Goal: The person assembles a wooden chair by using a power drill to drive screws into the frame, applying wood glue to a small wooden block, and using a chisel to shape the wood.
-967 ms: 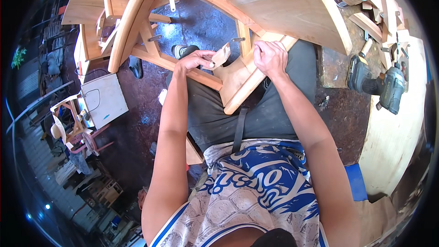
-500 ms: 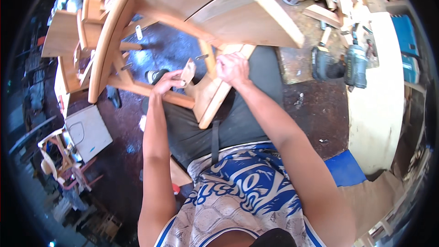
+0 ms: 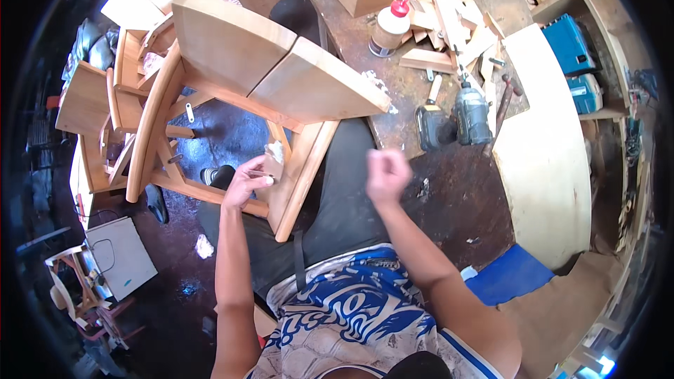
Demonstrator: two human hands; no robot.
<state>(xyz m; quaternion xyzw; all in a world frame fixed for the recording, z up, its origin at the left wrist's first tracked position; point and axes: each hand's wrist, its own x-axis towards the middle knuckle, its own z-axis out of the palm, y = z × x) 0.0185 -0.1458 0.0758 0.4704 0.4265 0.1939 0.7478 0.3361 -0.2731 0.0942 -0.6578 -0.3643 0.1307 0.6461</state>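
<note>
A wooden chair (image 3: 267, 84) lies tipped on the person's lap, seat boards upward. Against its front leg (image 3: 298, 175) the left hand (image 3: 246, 181) pinches a small folded sandpaper piece (image 3: 272, 165), fingers closed on it. The right hand (image 3: 387, 174), blurred, hangs free to the right of that leg, curled in a loose fist and holding nothing visible. Sanding here would likely go best with strokes along the grain and the free hand bracing the leg. Farther right of the chair, a cordless drill (image 3: 470, 114) and glue bottle (image 3: 390, 28) sit on the workbench (image 3: 393, 98).
</note>
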